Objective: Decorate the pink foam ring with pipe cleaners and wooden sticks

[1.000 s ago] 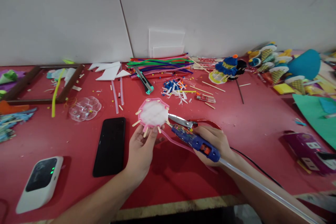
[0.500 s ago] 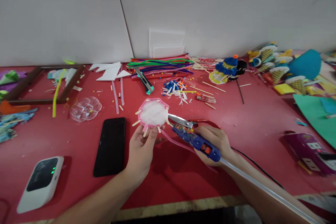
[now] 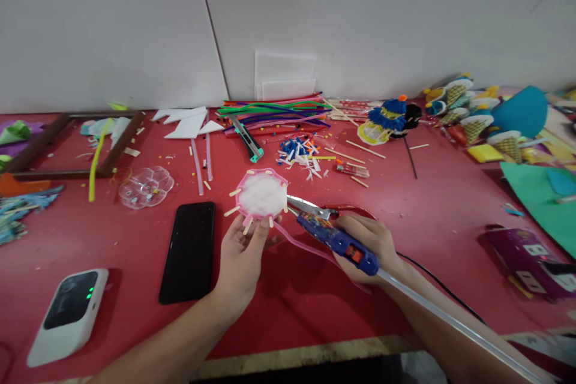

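My left hand (image 3: 243, 255) pinches the lower edge of a round white foam disc (image 3: 262, 194) rimmed with pink tubing and short wooden sticks, holding it above the red table (image 3: 292, 306). A loose pink tube (image 3: 306, 245) trails from the disc toward the right. My right hand (image 3: 371, 241) grips a blue hot glue gun (image 3: 336, 241); its nozzle points at the disc's right edge, and a clear glue stick juts out behind. Red-handled scissors (image 3: 315, 209) lie on the table just beyond the gun.
A black phone (image 3: 189, 250) lies left of my left hand and a white device with green lights (image 3: 67, 315) at the near left. Coloured straws (image 3: 274, 113), a utility knife (image 3: 246, 139), sticks and cuttings fill the back. A purple power strip (image 3: 531, 258) sits right.
The disc and glue gun have shifted very slightly upward together; the nozzle stays at the disc's right edge.
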Tool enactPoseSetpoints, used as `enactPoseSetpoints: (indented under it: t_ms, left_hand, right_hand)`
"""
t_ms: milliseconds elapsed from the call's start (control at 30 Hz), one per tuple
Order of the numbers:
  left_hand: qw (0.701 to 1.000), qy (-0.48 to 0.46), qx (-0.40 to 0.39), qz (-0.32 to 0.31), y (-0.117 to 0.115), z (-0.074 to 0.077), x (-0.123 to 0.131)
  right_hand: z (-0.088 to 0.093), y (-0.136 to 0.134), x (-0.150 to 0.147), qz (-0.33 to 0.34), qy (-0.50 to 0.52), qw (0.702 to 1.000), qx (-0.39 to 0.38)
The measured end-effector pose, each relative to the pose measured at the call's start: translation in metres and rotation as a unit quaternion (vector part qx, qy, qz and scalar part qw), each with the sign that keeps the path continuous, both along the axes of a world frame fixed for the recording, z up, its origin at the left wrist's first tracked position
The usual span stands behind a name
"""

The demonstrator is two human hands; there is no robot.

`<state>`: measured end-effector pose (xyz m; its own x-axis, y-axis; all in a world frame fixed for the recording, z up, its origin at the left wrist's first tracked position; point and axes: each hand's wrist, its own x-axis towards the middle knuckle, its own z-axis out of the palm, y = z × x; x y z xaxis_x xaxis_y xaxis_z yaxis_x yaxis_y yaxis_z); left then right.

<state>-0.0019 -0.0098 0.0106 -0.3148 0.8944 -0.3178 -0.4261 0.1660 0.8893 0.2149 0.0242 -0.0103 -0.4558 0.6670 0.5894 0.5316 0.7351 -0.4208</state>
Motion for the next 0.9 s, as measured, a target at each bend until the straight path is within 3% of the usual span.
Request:
enactPoseSetpoints:
  t_ms: [400,900]
  left_hand:
    - [1.000,0.001,-0.005,-0.004,0.001,0.000,0.000]
    - [1.000,-0.015,-0.017,0.003,0.002,0.000,-0.001]
  right_hand:
    - [0.006,-0.002,0.000,-0.047,0.034,0.998,-0.001]
    - [0.016,0.000,-0.004,-0.025,0.053,0.998,0.004]
